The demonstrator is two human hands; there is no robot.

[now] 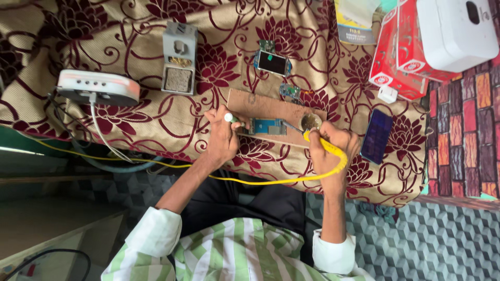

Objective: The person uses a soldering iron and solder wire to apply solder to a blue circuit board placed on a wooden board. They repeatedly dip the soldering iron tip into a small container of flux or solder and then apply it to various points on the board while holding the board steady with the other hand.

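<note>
Circuit board (266, 126) lies between our hands, long axis running hand to hand — left hand (221, 138) closed on a white-tipped tool (233, 119) at its near end, right hand (333, 148) gripping the yellow soldering iron (315, 139), tip aimed back toward it.

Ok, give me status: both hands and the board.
Left hand gripping a white-tipped tool, steadying the blue circuit board. Right hand holding yellow soldering iron, tip by the board's right end. Nothing blocking.

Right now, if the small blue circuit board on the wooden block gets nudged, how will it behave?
The blue circuit board looks thin and flat, so probably light and quick to slide on the wooden block. Being rigid, it shouldn't flex. The left hand beside it likely steadies it.
</note>
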